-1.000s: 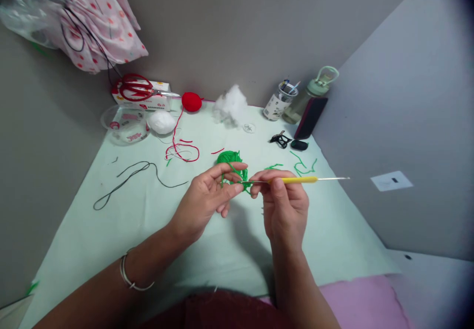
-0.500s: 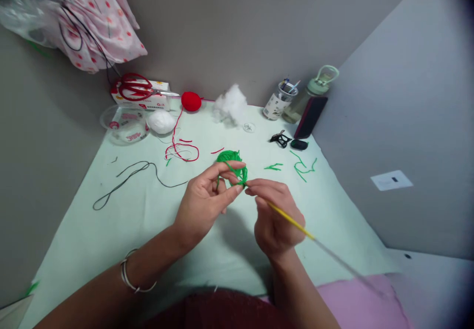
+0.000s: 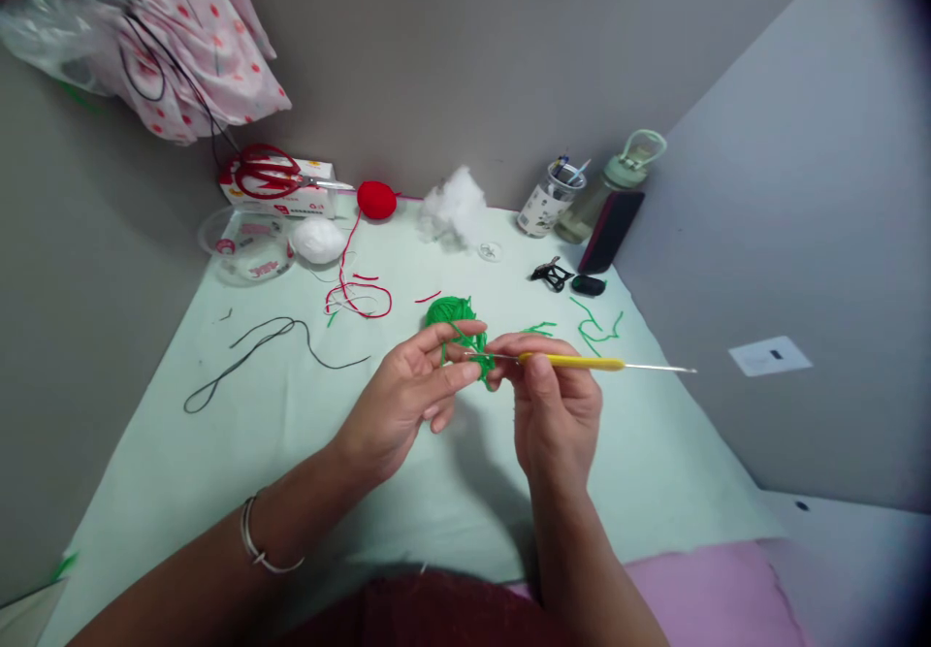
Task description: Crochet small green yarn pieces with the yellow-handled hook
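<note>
1. I see the left hand pinching a small, knotted piece of bright green yarn between its thumb and a finger. Its pointing finger sticks out above, with a green strand by it.
2. I see the right hand pinching a long, thin metal hook with a yellow handle, with the thumb on top. One metal end sticks out to the right, and the other end is at the green piece. (The tip is too tiny for me to tell if it goes through a loop.)
3. The green piece is up between the two hands, near the middle of my view.
4. Just past the left hand's fingers is a round, fuzzy ball of green yarn. I can't tell if they touch.
5. Everything sits on a pale green cloth. Short, wiggly green yarn bits lie past the right hand, and a thin, dark, loopy cord lies to the left.
6. Along the back I see a round red yarn ball with a loose red tail, then a puffy heap of white fluff.
7. At the back left, scissors with big red handles rest on a red and white box.
</note>
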Action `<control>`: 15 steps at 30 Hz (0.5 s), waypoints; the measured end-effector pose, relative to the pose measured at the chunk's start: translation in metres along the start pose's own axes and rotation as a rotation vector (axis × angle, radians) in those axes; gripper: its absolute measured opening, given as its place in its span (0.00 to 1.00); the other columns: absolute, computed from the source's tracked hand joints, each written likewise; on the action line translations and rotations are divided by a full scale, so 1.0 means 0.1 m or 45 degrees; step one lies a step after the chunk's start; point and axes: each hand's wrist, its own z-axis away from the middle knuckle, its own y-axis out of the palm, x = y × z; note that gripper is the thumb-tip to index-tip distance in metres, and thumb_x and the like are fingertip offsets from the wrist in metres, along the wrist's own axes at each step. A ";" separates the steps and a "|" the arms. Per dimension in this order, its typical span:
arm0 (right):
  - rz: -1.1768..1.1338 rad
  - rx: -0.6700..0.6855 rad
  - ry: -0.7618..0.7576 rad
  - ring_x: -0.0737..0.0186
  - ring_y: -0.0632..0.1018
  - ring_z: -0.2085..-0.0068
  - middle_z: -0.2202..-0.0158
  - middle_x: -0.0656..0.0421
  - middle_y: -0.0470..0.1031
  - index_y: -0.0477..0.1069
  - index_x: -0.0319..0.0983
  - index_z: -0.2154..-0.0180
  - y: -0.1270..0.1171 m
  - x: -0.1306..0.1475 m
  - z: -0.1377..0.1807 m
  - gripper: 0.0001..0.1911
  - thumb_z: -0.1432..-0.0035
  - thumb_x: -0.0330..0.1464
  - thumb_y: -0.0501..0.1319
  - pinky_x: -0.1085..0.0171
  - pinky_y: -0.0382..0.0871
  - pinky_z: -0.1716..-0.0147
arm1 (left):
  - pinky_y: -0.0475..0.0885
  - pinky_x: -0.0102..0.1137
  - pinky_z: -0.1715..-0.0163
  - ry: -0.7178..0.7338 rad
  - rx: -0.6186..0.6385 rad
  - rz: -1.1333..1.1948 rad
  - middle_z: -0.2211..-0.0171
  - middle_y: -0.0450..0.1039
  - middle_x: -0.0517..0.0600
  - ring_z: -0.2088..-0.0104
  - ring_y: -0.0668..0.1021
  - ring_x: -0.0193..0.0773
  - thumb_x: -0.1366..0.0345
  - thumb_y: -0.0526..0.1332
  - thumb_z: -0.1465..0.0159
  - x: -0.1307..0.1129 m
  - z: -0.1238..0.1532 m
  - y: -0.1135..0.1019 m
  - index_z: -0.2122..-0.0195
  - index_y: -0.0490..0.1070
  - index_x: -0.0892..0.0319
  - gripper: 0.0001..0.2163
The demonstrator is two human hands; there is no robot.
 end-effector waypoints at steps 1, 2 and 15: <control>0.017 0.007 -0.001 0.66 0.80 0.67 0.60 0.58 0.82 0.83 0.44 0.58 0.00 -0.01 0.01 0.09 0.30 0.34 0.62 0.64 0.77 0.67 | 0.60 0.19 0.84 0.000 0.000 -0.013 0.61 0.73 0.45 0.83 0.61 0.15 0.66 0.74 0.39 0.01 0.00 0.00 0.49 0.78 0.58 0.16; 0.036 0.004 0.000 0.66 0.80 0.67 0.60 0.59 0.83 0.83 0.45 0.58 -0.01 -0.02 0.02 0.09 0.30 0.34 0.62 0.64 0.76 0.67 | 0.61 0.19 0.83 0.004 0.003 -0.025 0.61 0.73 0.45 0.83 0.61 0.15 0.66 0.74 0.38 0.02 0.00 0.01 0.49 0.78 0.58 0.16; -0.009 -0.020 0.026 0.68 0.81 0.68 0.62 0.59 0.83 0.82 0.43 0.59 -0.02 -0.02 -0.01 0.08 0.30 0.33 0.62 0.66 0.77 0.68 | 0.66 0.19 0.82 0.114 -0.019 -0.185 0.60 0.73 0.45 0.82 0.64 0.17 0.64 0.73 0.37 0.03 0.00 -0.06 0.48 0.78 0.56 0.17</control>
